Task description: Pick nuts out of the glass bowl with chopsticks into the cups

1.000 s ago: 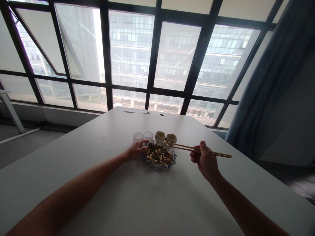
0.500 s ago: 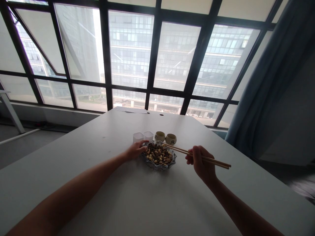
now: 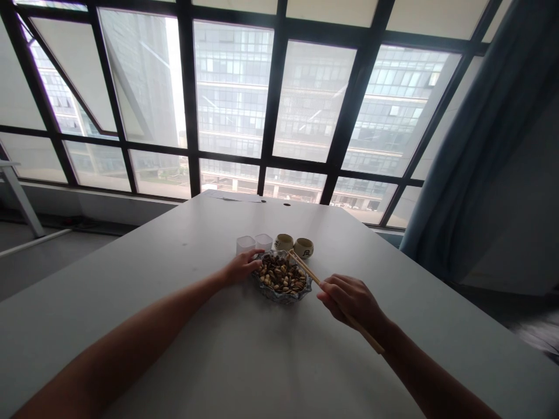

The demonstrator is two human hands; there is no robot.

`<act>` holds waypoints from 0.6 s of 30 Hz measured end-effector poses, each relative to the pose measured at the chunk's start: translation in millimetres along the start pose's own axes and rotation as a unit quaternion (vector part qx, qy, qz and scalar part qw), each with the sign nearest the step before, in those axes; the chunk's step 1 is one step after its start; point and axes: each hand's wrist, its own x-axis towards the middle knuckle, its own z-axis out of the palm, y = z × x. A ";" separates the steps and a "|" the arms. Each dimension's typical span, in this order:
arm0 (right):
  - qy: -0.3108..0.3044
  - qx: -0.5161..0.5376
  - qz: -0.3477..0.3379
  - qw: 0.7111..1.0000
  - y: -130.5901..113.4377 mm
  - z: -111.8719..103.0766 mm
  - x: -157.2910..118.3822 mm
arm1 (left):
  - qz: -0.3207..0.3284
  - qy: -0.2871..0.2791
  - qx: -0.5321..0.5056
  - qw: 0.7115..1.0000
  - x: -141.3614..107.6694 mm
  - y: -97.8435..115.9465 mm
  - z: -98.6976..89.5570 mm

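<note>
A scalloped clear glass bowl (image 3: 283, 299) stands on the table, filled with a mix of brown seeds and pale nuts (image 3: 282, 274). My left hand (image 3: 243, 266) grips its left rim, thumb on the near side and fingers along the far edge. In my right hand (image 3: 349, 298) is a pair of wooden chopsticks (image 3: 309, 272), slanting over the bowl's right side. Their tips are at the far rim, just in front of two cream cups with dark characters, the left cup (image 3: 283, 242) and the right cup (image 3: 303, 248). Whether the tips pinch anything is too small to tell.
Two translucent plastic cups, a left one (image 3: 245, 243) and a right one (image 3: 264, 241), stand behind my left hand. Paper (image 3: 233, 196) lies at the far end of the white table (image 3: 244, 361), below the windows. A blue curtain (image 3: 454, 151) hangs at the right.
My right hand has turned and moved down and slightly left, so the chopsticks now slope more steeply. A pale nut seen at their tips before is no longer distinct. My left hand stays put.
</note>
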 end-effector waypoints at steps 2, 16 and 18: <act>-0.002 -0.003 -0.010 1.000 0.0 -0.6 0.8 | 0.005 0.004 0.000 1.000 -0.9 2.1 0.6; -0.015 0.002 0.014 1.000 2.7 2.3 -6.0 | 0.113 0.330 0.283 0.894 -6.0 7.1 -7.7; -0.015 0.003 0.014 1.000 1.8 2.1 -4.7 | 0.092 0.327 0.308 0.888 -5.0 3.7 -7.5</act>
